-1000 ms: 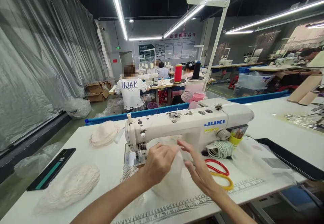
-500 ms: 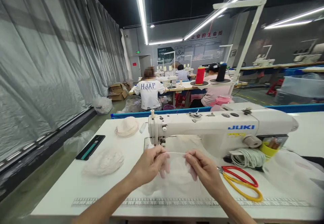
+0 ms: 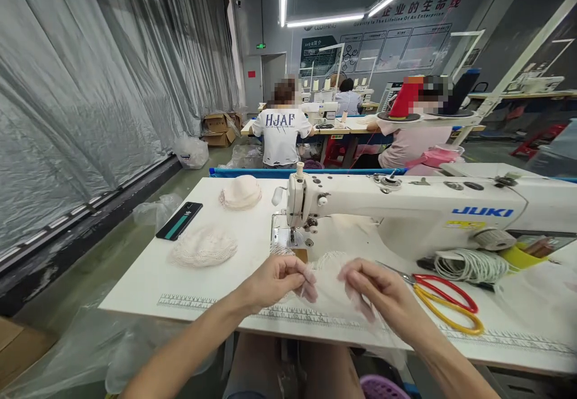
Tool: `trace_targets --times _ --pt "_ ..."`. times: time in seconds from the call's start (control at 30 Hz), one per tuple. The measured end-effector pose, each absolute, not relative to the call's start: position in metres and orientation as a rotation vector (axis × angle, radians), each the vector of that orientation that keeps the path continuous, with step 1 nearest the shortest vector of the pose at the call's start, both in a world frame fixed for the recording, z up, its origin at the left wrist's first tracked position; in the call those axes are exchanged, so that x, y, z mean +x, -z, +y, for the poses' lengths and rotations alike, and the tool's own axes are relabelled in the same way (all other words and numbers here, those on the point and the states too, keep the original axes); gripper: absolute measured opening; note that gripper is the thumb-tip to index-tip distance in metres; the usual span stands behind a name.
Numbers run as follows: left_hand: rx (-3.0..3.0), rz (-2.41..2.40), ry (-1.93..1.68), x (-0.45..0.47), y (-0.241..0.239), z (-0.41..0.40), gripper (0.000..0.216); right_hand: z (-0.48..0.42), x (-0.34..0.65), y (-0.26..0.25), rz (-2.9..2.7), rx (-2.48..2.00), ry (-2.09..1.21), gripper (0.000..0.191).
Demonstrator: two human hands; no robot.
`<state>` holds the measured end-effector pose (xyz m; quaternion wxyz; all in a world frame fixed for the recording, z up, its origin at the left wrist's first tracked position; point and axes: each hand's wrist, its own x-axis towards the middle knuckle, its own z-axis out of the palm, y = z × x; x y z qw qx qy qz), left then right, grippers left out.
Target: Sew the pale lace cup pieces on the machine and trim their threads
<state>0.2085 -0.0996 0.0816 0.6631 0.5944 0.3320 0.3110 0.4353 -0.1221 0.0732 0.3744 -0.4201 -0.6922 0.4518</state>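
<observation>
My left hand (image 3: pixel 274 279) and my right hand (image 3: pixel 378 288) are both closed on a thin, see-through piece of white mesh fabric (image 3: pixel 331 288), pinching it between them just above the table's front edge. The fabric hangs in front of the needle area of a white JUKI sewing machine (image 3: pixel 406 213). The fingertips of each hand curl round the fabric's edge.
Two cream lace pieces (image 3: pixel 202 247) (image 3: pixel 240 193) and a black phone (image 3: pixel 179 220) lie on the white table (image 3: pixel 148 279) to the left. Red and yellow scissors (image 3: pixel 444 303), a coil of white cord (image 3: pixel 471 265) and a yellow cup (image 3: pixel 523 255) sit on the right. Other people sew at tables beyond.
The camera has tilted down and drawn back. My hands have come towards the table's front edge with the mesh fabric, from holding it spread by the presser foot.
</observation>
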Motion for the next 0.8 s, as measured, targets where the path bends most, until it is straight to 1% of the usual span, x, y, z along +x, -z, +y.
trace_targets --times 0.07,0.1,0.17,0.23,0.27,0.37,0.4,0.5,0.57,0.63,0.67,0.7,0.8 --pt "1.365 0.72 -0.695 0.203 -0.077 -0.099 0.025 -0.128 0.439 -0.078 -1.978 -0.82 -1.227 0.045" --pt "1.381 0.712 -0.689 0.202 -0.075 -0.1 0.027 -0.128 0.438 -0.08 -2.033 -0.739 -1.185 0.045" --pt "1.42 0.694 -0.667 0.202 -0.067 -0.1 0.031 -0.125 0.43 -0.079 -2.105 -0.779 -0.982 0.036" --pt "1.456 0.646 -0.628 0.205 -0.055 -0.101 0.032 -0.119 0.416 -0.076 -2.233 -0.846 -0.767 0.038" --pt "1.454 0.621 -0.601 0.207 -0.049 -0.102 0.033 -0.116 0.408 -0.075 -2.312 -0.828 -0.708 0.035" --pt "1.441 0.595 -0.569 0.211 -0.032 -0.103 0.034 -0.111 0.388 -0.077 -2.443 -0.711 -0.706 0.013" --pt "1.441 0.608 -0.583 0.211 -0.029 -0.104 0.033 -0.111 0.384 -0.079 -2.448 -0.709 -0.724 0.013" --pt "1.508 0.754 -0.759 0.203 -0.026 -0.107 0.025 -0.111 0.378 -0.085 -2.499 -0.858 -0.705 0.01" --pt "1.56 0.91 -0.927 0.197 -0.028 -0.112 0.023 -0.112 0.374 -0.086 -2.607 -1.07 -0.498 0.011" --pt "1.621 0.987 -1.064 0.194 -0.03 -0.119 0.025 -0.112 0.368 -0.086 -2.715 -1.292 -0.194 0.012" --pt "1.655 0.974 -1.089 0.195 -0.029 -0.123 0.028 -0.111 0.364 -0.086 -2.754 -1.392 -0.063 0.012" --pt "1.701 0.949 -1.092 0.198 -0.027 -0.127 0.037 -0.109 0.359 -0.086 -2.788 -1.482 0.028 0.013" --pt "1.802 0.961 -1.066 0.21 -0.016 -0.134 0.08 -0.104 0.346 -0.087 -2.873 -1.669 0.126 0.012"
